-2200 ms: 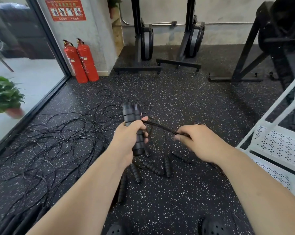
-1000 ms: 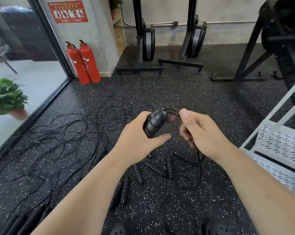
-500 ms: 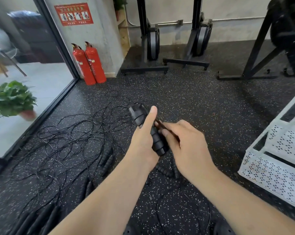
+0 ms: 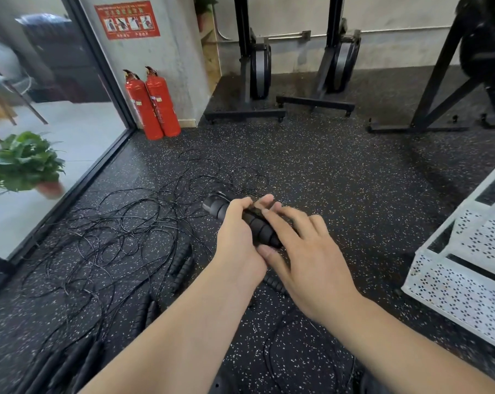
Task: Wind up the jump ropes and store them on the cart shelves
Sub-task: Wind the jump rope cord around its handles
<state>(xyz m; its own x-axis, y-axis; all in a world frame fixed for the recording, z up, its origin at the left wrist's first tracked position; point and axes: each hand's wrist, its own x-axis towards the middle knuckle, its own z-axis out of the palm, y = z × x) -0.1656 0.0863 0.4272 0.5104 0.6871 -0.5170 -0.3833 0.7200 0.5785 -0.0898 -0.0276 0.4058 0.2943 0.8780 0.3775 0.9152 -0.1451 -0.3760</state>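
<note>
We see the left hand (image 4: 237, 240) with its grip closed around a pair of black ribbed handles (image 4: 256, 223), fingers curled over the top so that the thick end sticks out to the upper left. The right hand (image 4: 306, 257) comes in from the other side: its fingers lie across the handles and its thumb sits under their lower end, so its grip holds the same handles, though we cannot tell whether it also pinches any cord. Both hands meet above the speckled floor (image 4: 340, 172), about mid-frame. To the left, a tangle of thin black ropes (image 4: 121, 237) sprawls over the floor, with more handles (image 4: 183, 263) lying loose at its near edge, just left of the left wrist. Another loop of cord (image 4: 272, 351) lies on the floor under the right forearm. The white perforated cart (image 4: 462, 282) stands at the right edge, well apart from the tangle. Farther back, two red extinguishers (image 4: 152, 103) stand against a concrete pillar below a red poster (image 4: 127, 19), black machines (image 4: 255, 66) stand along the wall, and a potted plant (image 4: 24, 163) sits beyond the glass on the left.
</note>
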